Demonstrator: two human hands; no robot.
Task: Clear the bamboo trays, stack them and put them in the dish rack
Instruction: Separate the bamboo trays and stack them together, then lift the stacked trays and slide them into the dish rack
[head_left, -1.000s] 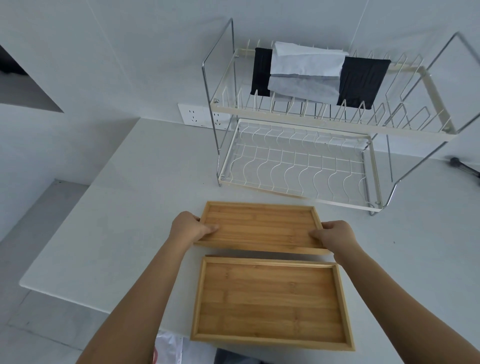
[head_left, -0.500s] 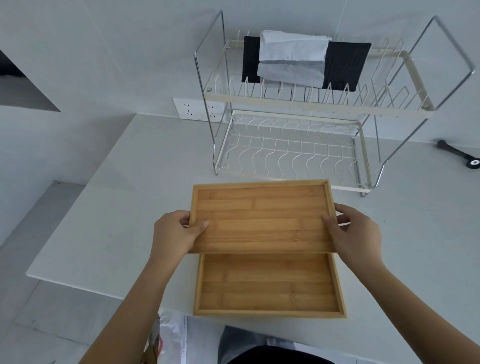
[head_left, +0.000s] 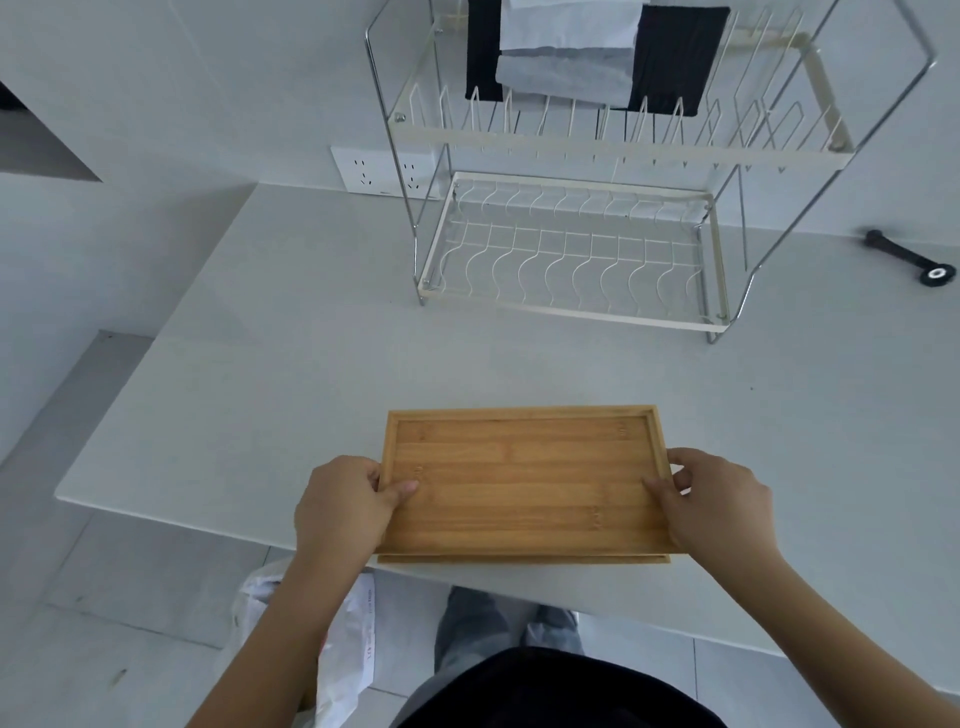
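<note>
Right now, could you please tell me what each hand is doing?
Left hand: closed on the left edge of the top tray.
Right hand: closed on the same tray's right edge.

Two trays here, one stacked on the other: the top tray (head_left: 524, 483) in full view, the lower tray (head_left: 519, 559) showing only as a thin edge at the front. Two hands on them, left (head_left: 347, 512) and right (head_left: 719, 506). One rack (head_left: 623, 156), with two tiers. Three cloths hang on its upper tier: two black (head_left: 675, 52) and one white (head_left: 566, 47). One black tool (head_left: 906, 257) on the surface (head_left: 285, 338). One wall socket plate (head_left: 384, 171). One plastic bag (head_left: 343, 639) on the floor.
</note>
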